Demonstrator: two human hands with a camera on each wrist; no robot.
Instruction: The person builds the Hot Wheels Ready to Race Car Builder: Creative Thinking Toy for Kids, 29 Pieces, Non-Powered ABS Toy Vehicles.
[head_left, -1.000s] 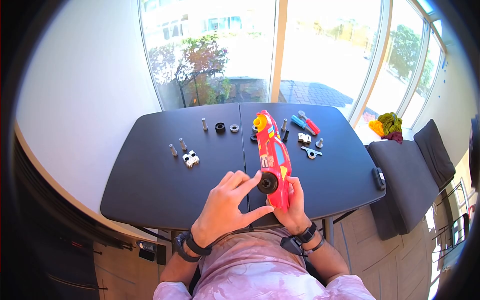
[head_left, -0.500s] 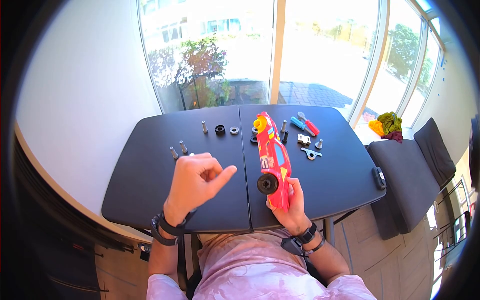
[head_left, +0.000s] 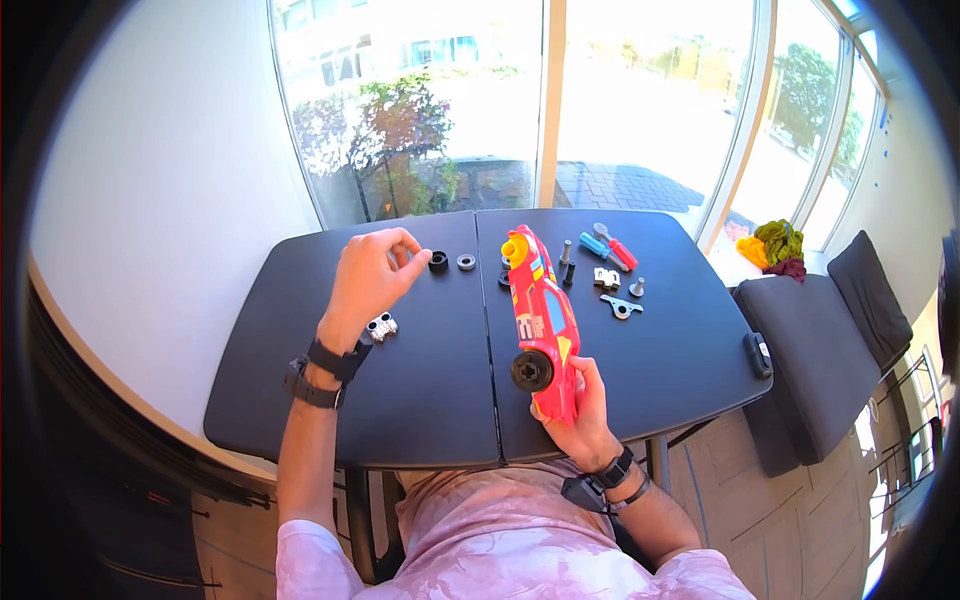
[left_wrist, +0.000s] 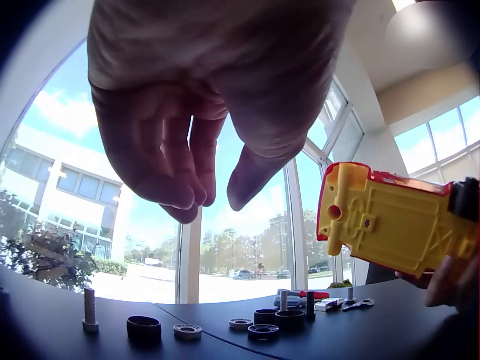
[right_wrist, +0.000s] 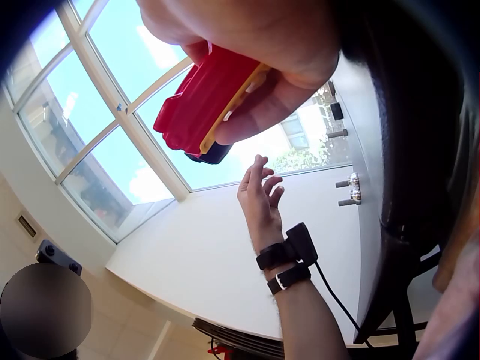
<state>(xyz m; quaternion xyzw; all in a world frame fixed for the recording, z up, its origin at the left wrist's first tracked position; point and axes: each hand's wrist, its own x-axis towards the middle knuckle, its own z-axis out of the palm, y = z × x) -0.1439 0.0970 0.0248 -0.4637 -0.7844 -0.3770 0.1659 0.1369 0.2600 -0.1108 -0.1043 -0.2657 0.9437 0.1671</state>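
Note:
My right hand grips the rear end of a red toy car above the table. A black wheel sits on the car's near side, and the yellow underside faces the left wrist camera. Over the left half of the table hovers my left hand, fingers loosely bent, nothing between thumb and fingertips. Nearest its fingertips in the head view are a black wheel ring and a grey ring on the tabletop. A grey bolt stands left of them in the left wrist view.
A white-silver block lies partly behind the left wrist. To the right on the black table are screwdrivers, a white block, a grey bracket and bolts. A dark case lies by the right edge.
My left hand has left the car's wheel and moved left, then forward toward the rings at the back. The right hand keeps the car in nearly the same place.

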